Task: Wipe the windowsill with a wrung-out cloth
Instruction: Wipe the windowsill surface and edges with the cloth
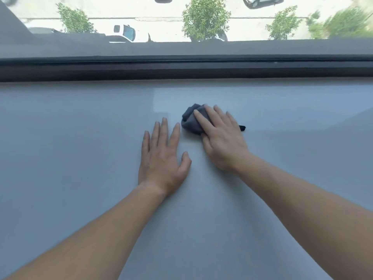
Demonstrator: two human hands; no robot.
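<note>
Your right hand (pixel 222 138) presses flat, fingers straight, on the dark cloth (pixel 191 120) at frame centre. Your left hand (pixel 161 156) lies flat, fingers spread, on the windowsill (pixel 70 138).

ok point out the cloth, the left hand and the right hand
cloth (pixel 188 123): head view, on the exposed bunched dark fabric
left hand (pixel 161 160): head view, on the back of the hand
right hand (pixel 223 144): head view, on the back of the hand

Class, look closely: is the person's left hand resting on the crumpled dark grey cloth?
No, the left hand lies flat on the pale grey windowsill, while the right hand presses the crumpled dark grey cloth.
</note>
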